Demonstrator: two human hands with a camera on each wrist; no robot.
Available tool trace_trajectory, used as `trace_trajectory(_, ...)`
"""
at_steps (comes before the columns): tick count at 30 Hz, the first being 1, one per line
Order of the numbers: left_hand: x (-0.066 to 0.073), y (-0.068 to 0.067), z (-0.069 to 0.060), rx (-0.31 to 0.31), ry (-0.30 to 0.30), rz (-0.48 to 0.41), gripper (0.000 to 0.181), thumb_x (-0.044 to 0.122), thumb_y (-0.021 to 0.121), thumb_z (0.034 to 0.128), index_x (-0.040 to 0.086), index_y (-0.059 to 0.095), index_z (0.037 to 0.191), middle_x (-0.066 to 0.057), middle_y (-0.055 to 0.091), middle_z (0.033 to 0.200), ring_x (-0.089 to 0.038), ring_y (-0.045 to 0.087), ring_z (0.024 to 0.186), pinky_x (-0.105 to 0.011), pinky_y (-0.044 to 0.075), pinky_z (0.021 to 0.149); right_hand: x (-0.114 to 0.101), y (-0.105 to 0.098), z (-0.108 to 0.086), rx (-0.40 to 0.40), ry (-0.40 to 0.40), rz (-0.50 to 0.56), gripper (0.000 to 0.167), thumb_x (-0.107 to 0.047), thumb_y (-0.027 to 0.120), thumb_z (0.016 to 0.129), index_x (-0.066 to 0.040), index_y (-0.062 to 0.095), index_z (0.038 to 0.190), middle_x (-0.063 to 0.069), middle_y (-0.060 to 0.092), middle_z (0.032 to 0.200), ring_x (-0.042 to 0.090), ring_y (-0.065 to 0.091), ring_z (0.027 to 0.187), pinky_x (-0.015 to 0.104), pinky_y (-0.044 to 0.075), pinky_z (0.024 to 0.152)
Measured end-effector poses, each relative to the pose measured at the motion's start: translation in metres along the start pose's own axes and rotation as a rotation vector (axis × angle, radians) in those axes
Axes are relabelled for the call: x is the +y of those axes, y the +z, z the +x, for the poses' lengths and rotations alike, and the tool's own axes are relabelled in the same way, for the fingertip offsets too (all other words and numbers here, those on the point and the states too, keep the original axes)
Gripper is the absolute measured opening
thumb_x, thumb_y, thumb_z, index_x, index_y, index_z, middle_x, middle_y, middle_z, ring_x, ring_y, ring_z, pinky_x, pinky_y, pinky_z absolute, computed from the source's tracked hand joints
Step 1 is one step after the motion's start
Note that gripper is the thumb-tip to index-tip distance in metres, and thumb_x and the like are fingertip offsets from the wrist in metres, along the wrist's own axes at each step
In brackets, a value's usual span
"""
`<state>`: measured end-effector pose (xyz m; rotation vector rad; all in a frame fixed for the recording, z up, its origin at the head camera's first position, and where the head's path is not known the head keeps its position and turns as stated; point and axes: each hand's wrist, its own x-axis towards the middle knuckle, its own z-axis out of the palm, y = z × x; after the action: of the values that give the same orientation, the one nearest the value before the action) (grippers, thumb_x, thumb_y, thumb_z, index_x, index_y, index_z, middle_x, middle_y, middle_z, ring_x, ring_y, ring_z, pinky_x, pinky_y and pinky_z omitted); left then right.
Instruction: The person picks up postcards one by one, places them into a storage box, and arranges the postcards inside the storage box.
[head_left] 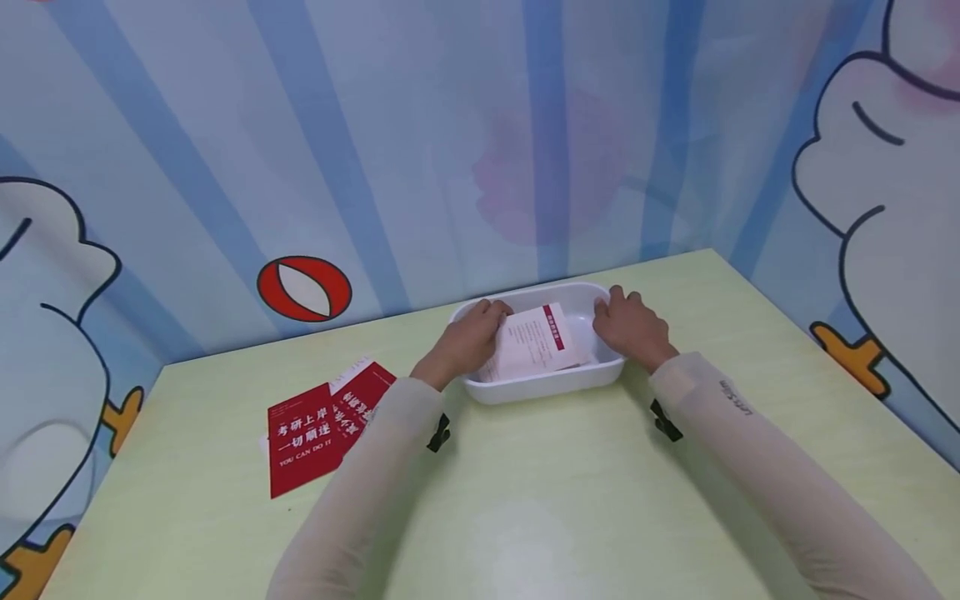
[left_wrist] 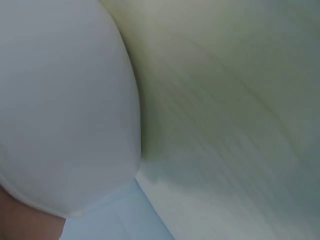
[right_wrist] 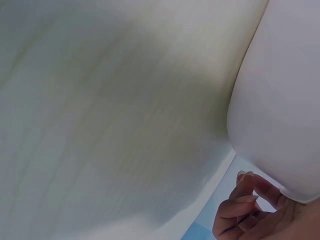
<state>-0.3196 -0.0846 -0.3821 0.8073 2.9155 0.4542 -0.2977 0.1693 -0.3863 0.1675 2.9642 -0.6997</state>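
Lying in a white tray [head_left: 551,388] near the back edge of the worktop [head_left: 547,517], printed papers [head_left: 525,346] are already contained, while at least 2 red cards [head_left: 307,442] are left outside, overlapped on the left; whether more is to be done cannot be told. At opposite ends, the tray's rim is gripped by both hands: the left hand [head_left: 468,337] is curled over it, and by the right hand [head_left: 637,327] it is apparently pinched, with loosely bent fingers seen outside the wall.
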Motion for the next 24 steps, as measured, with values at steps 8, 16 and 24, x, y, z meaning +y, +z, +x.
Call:
trace_trajectory(8, -0.0002, 0.0030, -0.0004, 0.009, -0.017, 0.056, 0.033, 0.016, 0.044, 0.1058, 0.011, 0.047, 0.139, -0.006, 0.055, 0.132, -0.018, 0.053, 0.114, -0.038, 0.045, 0.110, -0.0014, 0.0020, 0.0018, -0.002, -0.005, 0.010, 0.062, -0.038, 0.019, 0.106, 0.007, 0.024, 0.149, 0.034, 0.042, 0.137, 0.050, 0.052, 0.121, 0.066, 0.042, 0.099)
trace_trajectory(16, 0.0023, 0.0058, -0.0003, 0.009, -0.050, 0.097, 0.027, 0.019, 0.046, 0.1057, 0.015, 0.050, 0.132, -0.002, 0.058, 0.124, -0.017, 0.054, 0.105, -0.039, 0.050, 0.103, -0.0023, 0.0030, 0.0018, -0.005, 0.000, 0.017, 0.062, -0.038, 0.021, 0.106, 0.008, 0.024, 0.149, 0.034, 0.043, 0.137, 0.048, 0.052, 0.121, 0.065, 0.043, 0.099)
trace_trajectory(24, 0.0054, 0.0096, 0.0025, 0.033, -0.052, 0.147, 0.025, 0.025, 0.047, 0.1058, 0.016, 0.051, 0.129, -0.002, 0.064, 0.116, -0.017, 0.057, 0.095, -0.039, 0.053, 0.096, -0.0011, 0.0017, 0.0001, 0.002, -0.002, 0.028, 0.061, -0.036, 0.023, 0.106, 0.009, 0.026, 0.147, 0.034, 0.046, 0.133, 0.047, 0.054, 0.118, 0.064, 0.045, 0.097)
